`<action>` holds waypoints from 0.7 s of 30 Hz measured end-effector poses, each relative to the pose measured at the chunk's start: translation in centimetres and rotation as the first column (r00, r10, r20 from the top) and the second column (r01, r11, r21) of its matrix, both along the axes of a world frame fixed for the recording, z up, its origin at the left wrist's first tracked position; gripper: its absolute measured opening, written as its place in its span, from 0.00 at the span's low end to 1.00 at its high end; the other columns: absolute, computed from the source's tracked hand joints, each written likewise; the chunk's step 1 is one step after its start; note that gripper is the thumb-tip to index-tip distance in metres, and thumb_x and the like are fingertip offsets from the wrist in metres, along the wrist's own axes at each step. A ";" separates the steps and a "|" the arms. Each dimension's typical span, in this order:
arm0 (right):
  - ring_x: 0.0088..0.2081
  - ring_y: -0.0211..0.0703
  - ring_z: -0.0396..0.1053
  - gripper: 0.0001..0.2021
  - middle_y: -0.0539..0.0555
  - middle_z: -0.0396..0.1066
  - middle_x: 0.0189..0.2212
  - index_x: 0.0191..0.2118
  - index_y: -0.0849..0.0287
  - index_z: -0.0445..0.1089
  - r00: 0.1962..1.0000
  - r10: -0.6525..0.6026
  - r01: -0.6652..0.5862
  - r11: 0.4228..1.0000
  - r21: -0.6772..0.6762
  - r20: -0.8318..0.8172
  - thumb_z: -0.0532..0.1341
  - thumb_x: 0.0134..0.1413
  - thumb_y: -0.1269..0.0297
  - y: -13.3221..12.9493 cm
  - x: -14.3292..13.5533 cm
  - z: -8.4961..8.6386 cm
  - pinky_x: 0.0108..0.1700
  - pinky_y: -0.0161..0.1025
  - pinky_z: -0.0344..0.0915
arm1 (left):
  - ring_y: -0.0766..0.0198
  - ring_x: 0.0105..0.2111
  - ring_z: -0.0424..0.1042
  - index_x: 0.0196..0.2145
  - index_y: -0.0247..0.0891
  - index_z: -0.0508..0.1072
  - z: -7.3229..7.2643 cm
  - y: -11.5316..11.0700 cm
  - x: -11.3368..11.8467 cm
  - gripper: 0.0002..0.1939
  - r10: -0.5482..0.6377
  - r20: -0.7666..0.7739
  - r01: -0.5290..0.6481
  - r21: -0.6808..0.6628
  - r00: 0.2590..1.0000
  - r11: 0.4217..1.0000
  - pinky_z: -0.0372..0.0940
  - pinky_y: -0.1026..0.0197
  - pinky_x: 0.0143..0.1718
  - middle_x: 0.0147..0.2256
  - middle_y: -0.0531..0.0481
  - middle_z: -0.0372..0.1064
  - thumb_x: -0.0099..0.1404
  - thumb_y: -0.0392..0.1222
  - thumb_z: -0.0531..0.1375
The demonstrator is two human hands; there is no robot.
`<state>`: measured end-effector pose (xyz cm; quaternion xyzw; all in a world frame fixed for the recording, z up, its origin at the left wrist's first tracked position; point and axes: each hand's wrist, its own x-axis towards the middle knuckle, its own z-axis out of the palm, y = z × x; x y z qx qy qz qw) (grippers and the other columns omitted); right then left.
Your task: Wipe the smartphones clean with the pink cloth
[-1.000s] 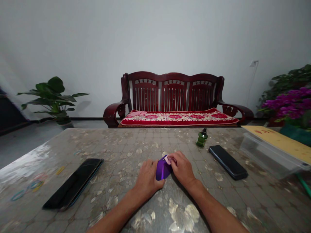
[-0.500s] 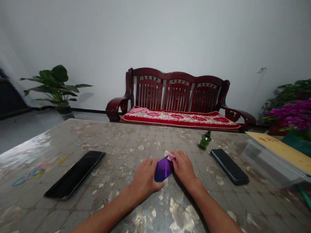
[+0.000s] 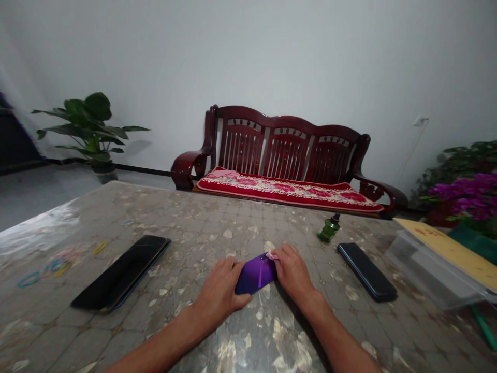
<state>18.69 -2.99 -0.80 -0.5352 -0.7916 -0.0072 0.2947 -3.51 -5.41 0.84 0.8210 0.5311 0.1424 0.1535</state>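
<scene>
A purple phone [image 3: 256,273] lies between my hands above the patterned tabletop, its glossy back facing up. My left hand [image 3: 220,282] grips its left end, thumb along the near edge and fingers at the far edge. At the phone's upper right corner, near the camera, my right hand [image 3: 291,269] pinches a small pink cloth [image 3: 272,255] pressed against the back. Most of the cloth is hidden under the fingers. Left of my hands is a large black phone or tablet [image 3: 123,272]; to the right lies another dark phone [image 3: 367,270].
A green bottle [image 3: 329,228] stands beyond the right phone. Colored rubber bands [image 3: 58,267] lie at the left. A clear plastic box [image 3: 427,269] with a yellow paper [image 3: 446,246] on top sits at the right. Behind the table [image 3: 174,207] is a wooden bench [image 3: 287,150].
My left hand has shifted slightly left with its end of the phone, so more of the purple back shows. The right hand stays at the corner with the cloth. The view has tilted a little.
</scene>
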 end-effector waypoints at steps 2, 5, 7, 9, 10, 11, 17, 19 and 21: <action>0.39 0.46 0.64 0.12 0.54 0.69 0.34 0.38 0.57 0.74 0.999 0.052 -0.052 0.999 -0.003 0.001 0.55 0.60 0.79 -0.4 -0.4 0.0 0.43 0.39 0.62 | 0.49 0.47 0.68 0.51 0.40 0.73 0.2 -0.1 0.1 0.25 0.002 0.009 -0.002 -0.002 1.000 1.000 0.62 0.52 0.51 0.45 0.44 0.71 0.55 0.44 0.65; 0.41 0.45 0.65 0.12 0.53 0.69 0.35 0.38 0.57 0.74 0.989 0.145 -0.145 0.989 -0.025 0.004 0.56 0.60 0.79 -1.0 -1.2 0.3 0.43 0.38 0.62 | 0.49 0.47 0.68 0.50 0.39 0.73 0.3 -0.3 0.2 0.25 0.016 0.028 -0.016 0.003 0.999 1.000 0.62 0.52 0.51 0.45 0.44 0.72 0.54 0.43 0.64; 0.41 0.45 0.65 0.12 0.54 0.69 0.35 0.38 0.57 0.74 0.992 0.128 -0.128 0.991 -0.035 0.013 0.56 0.59 0.80 -1.0 -1.3 0.5 0.44 0.38 0.62 | 0.49 0.47 0.69 0.50 0.39 0.72 0.2 -0.3 0.2 0.24 0.030 0.041 -0.030 0.008 0.999 1.000 0.62 0.51 0.51 0.45 0.43 0.72 0.54 0.42 0.64; 0.40 0.46 0.65 0.12 0.54 0.70 0.34 0.36 0.57 0.74 0.998 0.050 -0.049 0.998 -0.031 0.023 0.56 0.60 0.79 -0.8 -1.1 0.7 0.44 0.39 0.62 | 0.48 0.48 0.69 0.50 0.38 0.71 0.0 -0.3 0.2 0.25 0.045 0.053 -0.046 0.017 0.998 0.999 0.62 0.51 0.52 0.46 0.43 0.72 0.53 0.42 0.65; 0.40 0.46 0.64 0.13 0.54 0.70 0.34 0.36 0.57 0.74 1.000 0.016 -0.015 1.000 -0.026 0.023 0.55 0.61 0.79 -0.7 -1.0 0.8 0.44 0.40 0.62 | 0.48 0.48 0.69 0.50 0.38 0.71 -0.1 -0.2 0.2 0.26 0.050 0.059 -0.051 0.024 0.997 0.998 0.62 0.50 0.52 0.46 0.43 0.72 0.53 0.42 0.65; 0.40 0.46 0.64 0.13 0.54 0.70 0.34 0.36 0.57 0.74 1.000 0.002 -0.002 1.000 -0.021 0.022 0.55 0.61 0.78 -0.7 -1.0 0.9 0.44 0.40 0.62 | 0.48 0.48 0.69 0.50 0.38 0.71 -0.2 -0.2 0.2 0.26 0.053 0.065 -0.055 0.030 0.996 0.998 0.63 0.50 0.52 0.46 0.43 0.73 0.53 0.43 0.65; 0.40 0.45 0.64 0.13 0.53 0.71 0.35 0.38 0.56 0.75 0.981 0.175 -0.173 0.984 -0.033 0.082 0.55 0.61 0.77 -1.7 -2.1 1.2 0.43 0.40 0.61 | 0.46 0.49 0.70 0.52 0.38 0.70 -0.2 -0.2 0.3 0.29 0.072 0.079 -0.075 0.034 0.994 0.997 0.63 0.49 0.53 0.48 0.42 0.73 0.51 0.42 0.66; 0.40 0.46 0.64 0.12 0.53 0.71 0.35 0.37 0.55 0.75 0.986 0.130 -0.128 0.991 -0.027 0.108 0.55 0.61 0.77 -1.5 -2.0 1.3 0.44 0.40 0.60 | 0.46 0.50 0.70 0.52 0.37 0.70 -0.2 -0.3 0.3 0.29 0.073 0.083 -0.076 0.030 0.994 0.997 0.63 0.49 0.54 0.48 0.41 0.73 0.51 0.42 0.66; 0.40 0.47 0.64 0.12 0.53 0.72 0.35 0.36 0.55 0.75 0.993 0.037 -0.036 0.999 -0.013 0.112 0.55 0.62 0.77 -1.1 -1.5 1.3 0.44 0.41 0.60 | 0.46 0.50 0.70 0.52 0.37 0.70 -0.1 -0.3 0.4 0.30 0.073 0.089 -0.075 0.023 0.993 0.997 0.63 0.49 0.54 0.49 0.41 0.73 0.51 0.42 0.66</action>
